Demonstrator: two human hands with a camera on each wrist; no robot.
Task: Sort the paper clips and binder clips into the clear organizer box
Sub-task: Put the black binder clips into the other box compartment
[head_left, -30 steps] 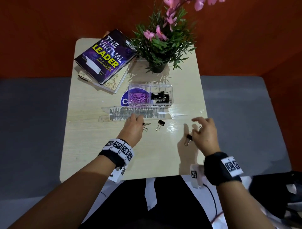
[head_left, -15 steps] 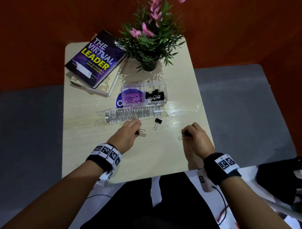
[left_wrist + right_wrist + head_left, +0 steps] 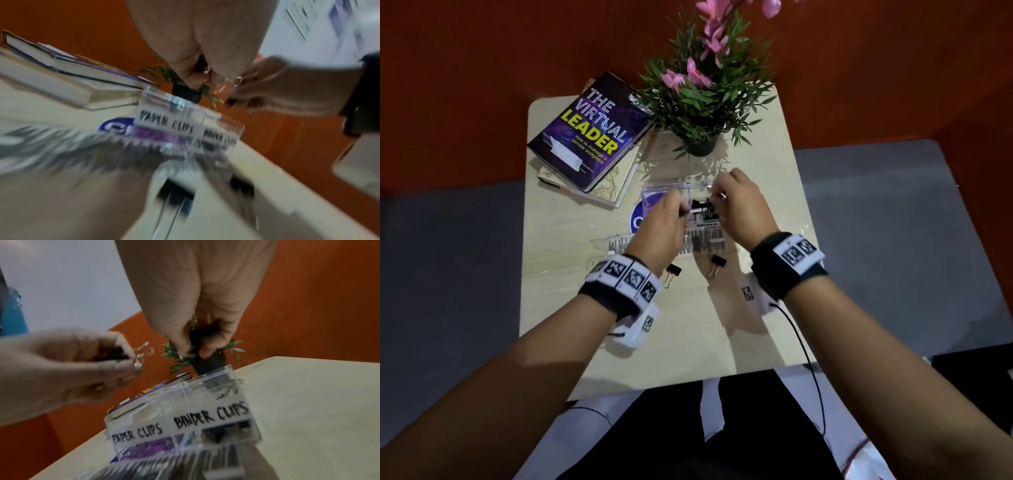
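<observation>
Left hand pinching one binder clip, right hand pinching another, both over the clear organizer box. Inside: purple paper clips in the left compartment, black binder clips in the right. Mostly sorted, apparently; left on the table: two loose binder clips, near the wrists.

Both forearms are bare. Each wrist carries a black band faced with white tiles printed in black square-code markers. Under the left band hangs a white block bearing one more marker. A thin black cable trails from the right band toward the lap, over black and white clothing.
</observation>
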